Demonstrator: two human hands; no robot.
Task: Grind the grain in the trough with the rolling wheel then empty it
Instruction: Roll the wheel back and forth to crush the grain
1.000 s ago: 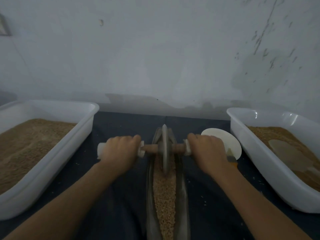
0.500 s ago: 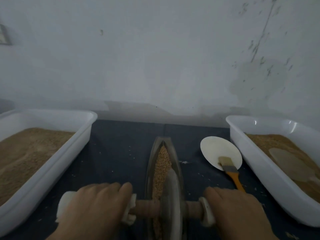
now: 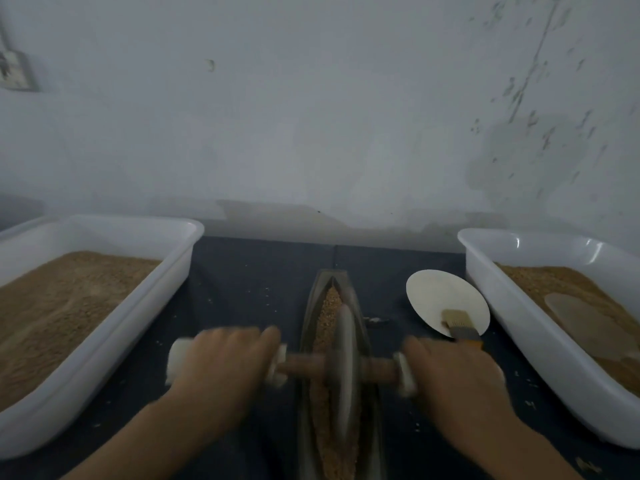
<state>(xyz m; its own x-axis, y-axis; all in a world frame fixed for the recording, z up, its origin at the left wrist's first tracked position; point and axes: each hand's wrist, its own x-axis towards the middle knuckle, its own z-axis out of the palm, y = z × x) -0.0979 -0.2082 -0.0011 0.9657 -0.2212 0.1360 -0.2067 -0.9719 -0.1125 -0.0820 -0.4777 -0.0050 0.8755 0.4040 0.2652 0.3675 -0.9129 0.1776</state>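
Observation:
A narrow boat-shaped metal trough (image 3: 311, 306) lies lengthwise in front of me on the dark table, filled with brown grain (image 3: 327, 317). The grey rolling wheel (image 3: 344, 362) stands upright in it, about mid-length, on a wooden axle (image 3: 301, 365) with white end grips. My left hand (image 3: 225, 365) grips the left handle. My right hand (image 3: 453, 372) grips the right handle. Both hands and the wheel are motion-blurred.
A white tub (image 3: 145, 306) of brown ground grain sits on the left. Another white tub (image 3: 512, 306) of grain with a pale scoop (image 3: 585, 323) is on the right. A round white dish (image 3: 440, 296) with a brush (image 3: 460, 327) lies between trough and right tub. A wall stands behind.
The wheel rolled from the trough's far end toward me, then back away to mid-length, with both hands keeping their grip on the handles.

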